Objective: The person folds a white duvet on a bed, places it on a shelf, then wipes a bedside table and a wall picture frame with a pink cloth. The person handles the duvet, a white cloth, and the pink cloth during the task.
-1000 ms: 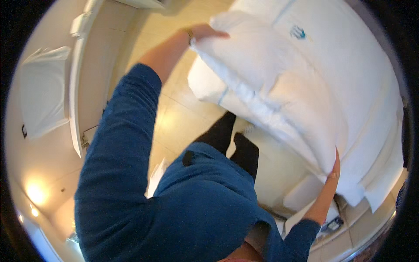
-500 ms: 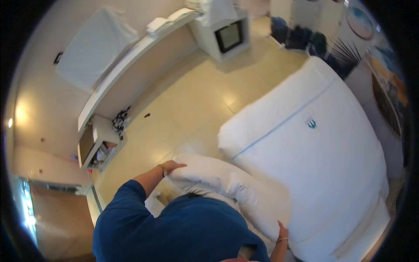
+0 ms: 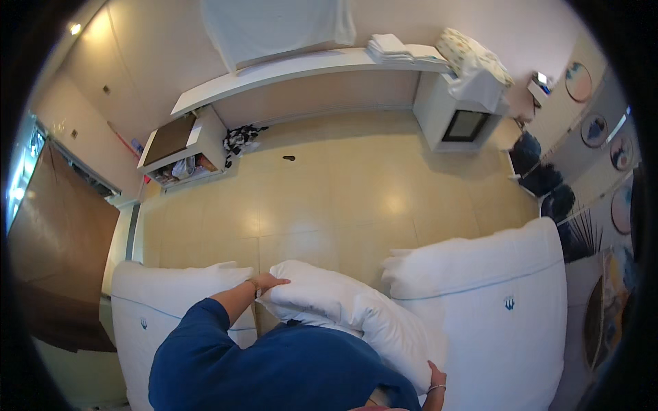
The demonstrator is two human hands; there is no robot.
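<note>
A plump white pillow (image 3: 336, 294) is held across my front, against my dark blue top. At its left end, my left hand (image 3: 272, 283) grips a corner. My right hand (image 3: 436, 377) is closed on the opposite end, lower down and to the right. The pillow bends and creases between the two hands. Just beyond its right end lies a bed (image 3: 490, 335) with a white cover and a blue stripe. A second bed (image 3: 133, 294), made up the same way, stands to my left, partly hidden by my arm.
A tiled floor (image 3: 322, 198) stretches ahead, with a small dark object (image 3: 289, 158) on it. Along the far wall runs a white shelf (image 3: 295, 65) bearing folded towels (image 3: 391, 48). Cabinets stand at both its ends; black-and-white cloth (image 3: 240, 139) lies beside the left one.
My view has swung to the left, so the left bed now shows and the right bed sits lower. Both hands keep their hold on the pillow.
</note>
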